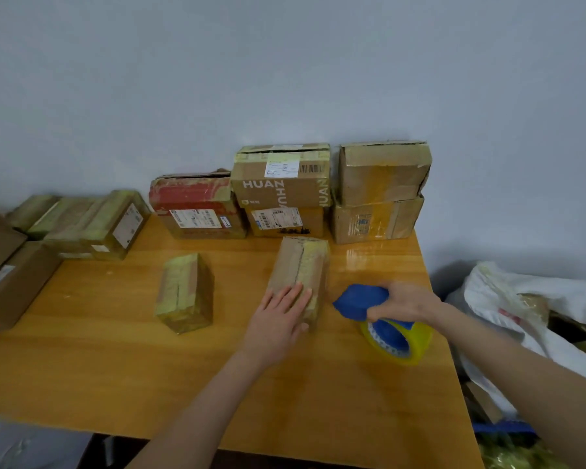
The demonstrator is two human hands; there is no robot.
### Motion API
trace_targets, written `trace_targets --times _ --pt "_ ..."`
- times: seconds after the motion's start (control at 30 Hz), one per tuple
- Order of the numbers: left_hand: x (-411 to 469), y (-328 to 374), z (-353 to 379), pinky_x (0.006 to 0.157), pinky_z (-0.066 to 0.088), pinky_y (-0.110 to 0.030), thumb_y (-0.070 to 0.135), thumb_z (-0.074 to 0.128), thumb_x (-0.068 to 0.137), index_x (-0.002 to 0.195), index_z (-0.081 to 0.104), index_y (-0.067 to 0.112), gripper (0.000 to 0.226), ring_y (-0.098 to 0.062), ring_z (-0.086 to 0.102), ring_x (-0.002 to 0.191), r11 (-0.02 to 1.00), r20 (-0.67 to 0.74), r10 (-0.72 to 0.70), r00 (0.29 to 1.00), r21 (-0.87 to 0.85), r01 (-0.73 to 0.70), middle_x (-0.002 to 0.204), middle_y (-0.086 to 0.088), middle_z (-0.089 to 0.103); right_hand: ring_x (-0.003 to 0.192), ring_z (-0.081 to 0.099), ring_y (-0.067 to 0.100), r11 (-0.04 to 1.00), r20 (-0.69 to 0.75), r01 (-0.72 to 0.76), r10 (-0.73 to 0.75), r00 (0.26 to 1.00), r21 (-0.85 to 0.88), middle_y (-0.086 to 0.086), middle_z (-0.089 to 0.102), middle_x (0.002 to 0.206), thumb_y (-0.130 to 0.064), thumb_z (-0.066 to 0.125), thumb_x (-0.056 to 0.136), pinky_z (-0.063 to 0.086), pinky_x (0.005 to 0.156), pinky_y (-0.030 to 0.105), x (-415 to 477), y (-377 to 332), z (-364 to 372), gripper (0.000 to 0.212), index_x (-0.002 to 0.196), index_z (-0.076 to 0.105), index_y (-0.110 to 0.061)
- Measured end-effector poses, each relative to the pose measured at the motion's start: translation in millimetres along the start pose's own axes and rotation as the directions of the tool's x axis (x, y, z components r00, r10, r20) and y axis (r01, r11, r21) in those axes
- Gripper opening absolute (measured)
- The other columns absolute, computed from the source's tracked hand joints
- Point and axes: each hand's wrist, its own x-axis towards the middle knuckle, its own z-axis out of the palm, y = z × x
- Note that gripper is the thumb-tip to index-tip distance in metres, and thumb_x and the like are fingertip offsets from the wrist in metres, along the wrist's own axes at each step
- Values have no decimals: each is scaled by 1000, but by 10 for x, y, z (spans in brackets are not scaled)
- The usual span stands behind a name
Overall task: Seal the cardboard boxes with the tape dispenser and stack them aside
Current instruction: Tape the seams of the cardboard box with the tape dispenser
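Cardboard lies under my left hand (pixel 281 313): the fingers rest straight and flat on the near end of the narrow box (pixel 301 262), thumb down its side. I judge the press is there to stop the box sliding on the glossy tabletop (pixel 217 367) once tape is drawn across it. The box runs lengthwise away from me, its top seam a dark line beside a strip of yellowish tape, so it looks only partly sealed. My right hand (pixel 406 301), just right of the box and apart from it, is curled over the blue tape dispenser (pixel 359 299), gripping it from above with the wrist raised. The yellow roll (pixel 403 346) sits below that hand, low over the tabletop; I cannot tell whether it touches. The dispenser's front points toward the box, ready, I think, for a pass along the seam. Both forearms reach in from the near edge and converge on it. Left of my left hand stands a second box (pixel 185 292), heavily taped and not yet stacked. Beyond both hands, stacked boxes (pixel 281 184) line the wall (pixel 285 79).
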Motion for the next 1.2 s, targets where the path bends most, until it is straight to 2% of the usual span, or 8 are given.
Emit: trace_targets --times 0.27,0.37,0.5,0.63,0.77,0.93,1.07,1.2 --pt "8 208 8 120 -3 -40 52 23 100 153 -4 28 64 -16 -2 149 994 35 -105 994 -29 106 162 4 0 84 62 32 584 -14 -181 313 950 791 16 65 100 -39 76 77 47 68 39 34 198 345 47 105 57 -8" --pt "3 208 -15 120 -5 -39 54 23 100 153 -4 26 66 -15 -5 149 994 51 -100 994 -28 102 162 4 -3 87 65 36 412 68 -210 332 941 886 20 67 107 -35 75 80 52 69 41 4 265 480 47 114 60 -6" --pt "1 171 -55 116 -11 -31 48 25 102 153 10 27 58 -11 -2 148 978 39 -98 994 -181 103 160 8 2 58 66 26 345 156 -289 365 918 893 11 70 71 -41 69 86 50 46 28 -24 311 616 35 97 63 -8" --pt "-50 58 -182 116 6 -23 31 34 104 145 36 20 43 -10 12 146 841 -94 -233 968 -520 151 156 4 24 73 55 27 658 57 -326 396 916 679 12 58 81 -51 54 94 42 69 36 -23 385 590 47 100 58 -4" --pt "-184 -85 -149 120 6 -27 34 30 103 149 12 23 50 -7 -2 145 923 -195 -264 945 -333 190 156 10 6 122 48 27 987 -278 -73 111 954 144 13 49 136 -42 49 99 40 100 38 -123 251 480 56 143 42 -8" --pt "-152 -15 34 118 -14 -34 43 30 99 146 -19 26 70 -16 -22 145 991 -53 -122 991 -59 119 157 4 -20 150 -2 13 866 -263 359 -458 849 -349 -10 1 161 -45 34 101 6 120 31 -195 -571 732 64 154 3 -27" --pt "-128 8 142 121 11 -37 43 45 96 144 -23 28 84 -25 -29 143 987 47 -124 991 -97 128 157 -6 -26 143 -25 16 780 -150 361 -494 856 -511 -5 -19 158 -44 22 105 1 118 31 -84 -727 914 63 153 -10 -20" --pt "-127 19 103 121 8 -33 44 41 97 152 -10 22 78 -22 -28 143 972 32 -133 991 -189 137 156 -5 -27 143 -29 15 795 -121 365 -474 872 -485 -5 -27 154 -47 23 104 17 120 31 -56 -708 949 67 153 -9 -17"
